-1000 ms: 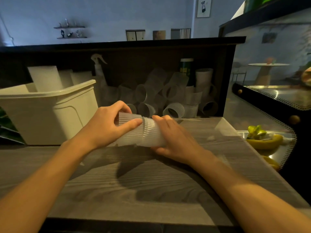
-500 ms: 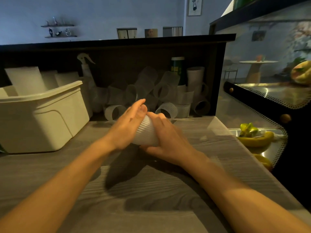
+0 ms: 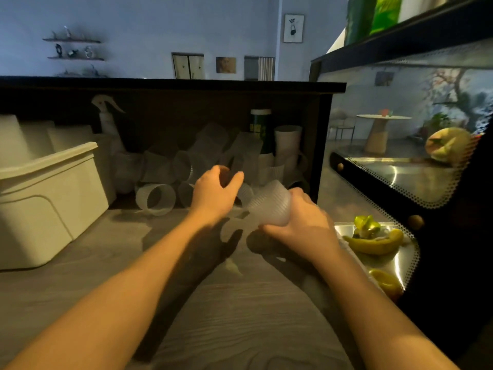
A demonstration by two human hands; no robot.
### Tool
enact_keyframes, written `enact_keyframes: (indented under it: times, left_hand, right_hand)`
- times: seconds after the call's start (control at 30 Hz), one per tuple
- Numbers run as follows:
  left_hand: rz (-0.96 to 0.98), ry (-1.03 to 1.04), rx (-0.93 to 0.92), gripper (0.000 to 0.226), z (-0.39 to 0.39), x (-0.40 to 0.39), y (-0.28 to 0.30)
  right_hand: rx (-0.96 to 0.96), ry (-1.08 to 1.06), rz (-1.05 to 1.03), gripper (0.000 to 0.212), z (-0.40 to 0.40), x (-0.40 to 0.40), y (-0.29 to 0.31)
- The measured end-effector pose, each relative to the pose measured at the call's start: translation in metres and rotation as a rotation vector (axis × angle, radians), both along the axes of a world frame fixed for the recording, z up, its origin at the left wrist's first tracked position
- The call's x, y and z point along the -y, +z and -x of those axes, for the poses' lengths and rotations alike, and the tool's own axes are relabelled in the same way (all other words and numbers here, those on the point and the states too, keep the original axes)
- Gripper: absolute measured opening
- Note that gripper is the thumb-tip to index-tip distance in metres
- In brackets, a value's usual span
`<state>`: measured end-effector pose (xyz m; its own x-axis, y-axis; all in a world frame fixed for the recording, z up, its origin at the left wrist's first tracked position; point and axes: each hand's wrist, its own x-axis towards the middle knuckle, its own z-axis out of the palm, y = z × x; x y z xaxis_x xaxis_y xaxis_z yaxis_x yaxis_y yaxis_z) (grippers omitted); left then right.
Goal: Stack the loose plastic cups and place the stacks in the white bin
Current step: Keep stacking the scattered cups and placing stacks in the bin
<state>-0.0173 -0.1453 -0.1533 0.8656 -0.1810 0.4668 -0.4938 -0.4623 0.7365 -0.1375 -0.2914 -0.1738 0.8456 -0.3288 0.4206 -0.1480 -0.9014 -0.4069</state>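
Grey wood-grain table (image 3: 240, 303) underneath, reaching back to a dark shelf recess. White bin (image 3: 48, 198) at nine o'clock on the table. Heap of loose ribbed plastic cups (image 3: 202, 158) at twelve o'clock in the recess, one cup (image 3: 156, 194) lying on its side at the front. Right hand (image 3: 301, 222) at one o'clock, fingers wrapped round a stack of cups (image 3: 269, 204) held tilted above the table. Left hand (image 3: 213, 193) just beside it at twelve o'clock, curled; whether gripping a cup cannot be told.
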Motion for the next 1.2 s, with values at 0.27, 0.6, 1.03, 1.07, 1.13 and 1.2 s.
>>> enact_keyframes:
  times: [0.27, 0.6, 1.03, 1.07, 1.13, 1.2]
  left_hand:
    - [-0.4, 0.146, 0.012, 0.083, -0.028, 0.038, -0.031]
    - [-0.806, 0.104, -0.229, 0.086, -0.027, 0.01, 0.0]
    - [0.329, -0.256, -0.011, 0.055, -0.003, -0.01, -0.04]
    - [0.378, -0.274, -0.028, 0.055, -0.001, -0.006, -0.04]
    - [0.405, -0.314, -0.05, 0.063, 0.002, 0.0, -0.043]
    - [0.378, -0.352, -0.06, 0.081, 0.004, 0.006, -0.047]
  right_hand:
    - [0.088, -0.108, 0.03, 0.083, -0.019, 0.026, -0.027]
    - [0.113, -0.009, -0.053, 0.091, -0.025, 0.023, -0.033]
    - [0.106, 0.024, 0.062, 0.084, -0.024, 0.016, -0.028]
    - [0.094, 0.032, 0.072, 0.083, -0.025, 0.014, -0.027]
    - [0.087, 0.049, 0.077, 0.081, -0.027, 0.01, -0.028]
    - [0.111, 0.05, 0.054, 0.08, -0.027, 0.009, -0.03]
